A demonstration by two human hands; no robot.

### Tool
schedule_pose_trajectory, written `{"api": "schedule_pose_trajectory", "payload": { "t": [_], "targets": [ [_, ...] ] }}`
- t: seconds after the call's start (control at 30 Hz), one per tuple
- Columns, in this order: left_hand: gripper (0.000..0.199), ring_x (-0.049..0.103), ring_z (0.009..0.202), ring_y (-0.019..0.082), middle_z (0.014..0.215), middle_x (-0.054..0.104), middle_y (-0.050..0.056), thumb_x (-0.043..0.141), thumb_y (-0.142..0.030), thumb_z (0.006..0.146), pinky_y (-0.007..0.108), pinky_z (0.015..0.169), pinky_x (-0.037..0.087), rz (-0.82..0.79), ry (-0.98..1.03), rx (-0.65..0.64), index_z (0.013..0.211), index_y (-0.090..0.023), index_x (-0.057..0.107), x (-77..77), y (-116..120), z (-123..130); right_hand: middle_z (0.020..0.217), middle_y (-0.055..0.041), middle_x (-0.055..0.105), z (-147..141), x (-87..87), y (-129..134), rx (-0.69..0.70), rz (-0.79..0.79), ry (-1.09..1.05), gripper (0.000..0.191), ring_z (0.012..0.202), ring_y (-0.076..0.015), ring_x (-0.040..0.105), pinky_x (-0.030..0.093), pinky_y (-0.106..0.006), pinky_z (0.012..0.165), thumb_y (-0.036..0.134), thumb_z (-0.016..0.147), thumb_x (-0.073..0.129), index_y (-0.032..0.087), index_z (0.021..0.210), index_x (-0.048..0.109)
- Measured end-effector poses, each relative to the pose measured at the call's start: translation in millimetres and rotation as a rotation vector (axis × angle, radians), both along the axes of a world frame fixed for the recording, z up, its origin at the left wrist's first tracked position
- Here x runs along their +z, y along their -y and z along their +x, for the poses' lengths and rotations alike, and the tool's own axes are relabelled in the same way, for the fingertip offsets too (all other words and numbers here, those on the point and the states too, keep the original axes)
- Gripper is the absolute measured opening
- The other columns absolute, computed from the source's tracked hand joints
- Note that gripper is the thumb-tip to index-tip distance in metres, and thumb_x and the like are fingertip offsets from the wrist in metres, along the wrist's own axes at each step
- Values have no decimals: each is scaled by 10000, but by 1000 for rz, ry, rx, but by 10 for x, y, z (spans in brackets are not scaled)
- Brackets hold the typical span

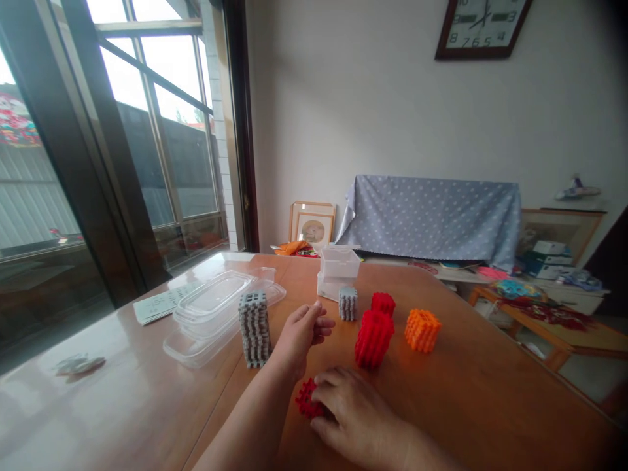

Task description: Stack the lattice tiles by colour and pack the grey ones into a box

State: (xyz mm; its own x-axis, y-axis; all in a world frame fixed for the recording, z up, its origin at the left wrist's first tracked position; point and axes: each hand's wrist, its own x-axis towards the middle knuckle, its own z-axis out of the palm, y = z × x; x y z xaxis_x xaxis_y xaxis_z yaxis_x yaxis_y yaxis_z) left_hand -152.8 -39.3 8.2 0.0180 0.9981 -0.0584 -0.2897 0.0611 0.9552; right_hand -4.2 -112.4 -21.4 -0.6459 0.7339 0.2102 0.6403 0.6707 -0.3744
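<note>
My left hand (305, 332) reaches over the middle of the table with its fingers loosely stretched and nothing visible in them. Just left of it stands a tall stack of grey interlocking plastic pieces (254, 330). Closer to me, my right hand (354, 407) has its fingers curled round a red notched plastic piece (308, 398) at table level; its far side is covered by the fingers. Beyond my hands are a shorter grey stack (348, 304), a large red stack (374, 340) with a smaller red stack (383, 303) behind it, and an orange stack (423, 330).
Clear plastic lids and trays (210, 307) lie on the left, beside a paper booklet (159, 304). A small crumpled packet (79, 364) is farther left. Clear plastic boxes (338, 265) are piled toward the back of the wooden table (466, 405).
</note>
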Motion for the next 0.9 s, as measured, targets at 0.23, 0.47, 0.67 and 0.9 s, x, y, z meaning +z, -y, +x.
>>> {"api": "schedule_pose_trajectory", "payload": {
  "t": [0.23, 0.47, 0.67, 0.9],
  "targets": [
    [417, 647, 697, 159, 865, 743, 104, 721, -557, 794, 254, 636, 405, 15, -66, -12, 887, -166, 608, 36, 35, 24, 858, -10, 730, 31, 9, -42, -40, 120, -13, 189, 813, -182, 662, 461, -282, 749, 164, 912, 512, 224, 874, 687],
    [392, 573, 631, 136, 785, 713, 83, 697, -542, 833, 245, 585, 362, 147, -137, -231, 776, -155, 674, 125, 141, 14, 847, -11, 680, 228, 190, -108, -105, 100, -350, 217, 790, -167, 633, 447, -275, 726, 202, 998, 420, 218, 913, 619],
    [345, 446, 549, 97, 623, 562, 1, 692, -475, 862, 243, 564, 317, 219, -132, -405, 723, -160, 662, 260, 275, -2, 809, -4, 654, 454, 295, -197, -246, 109, -608, 257, 736, -162, 611, 449, -269, 683, 338, 1032, 398, 228, 952, 615],
    [229, 514, 541, 95, 635, 601, -2, 805, -323, 736, 221, 544, 332, 76, 5, -359, 780, -167, 644, 182, 225, 59, 966, -46, 710, 549, 302, -273, -358, 165, -682, 266, 857, -197, 674, 536, -297, 754, 414, 1004, 465, 234, 1110, 630]
  ]
}}
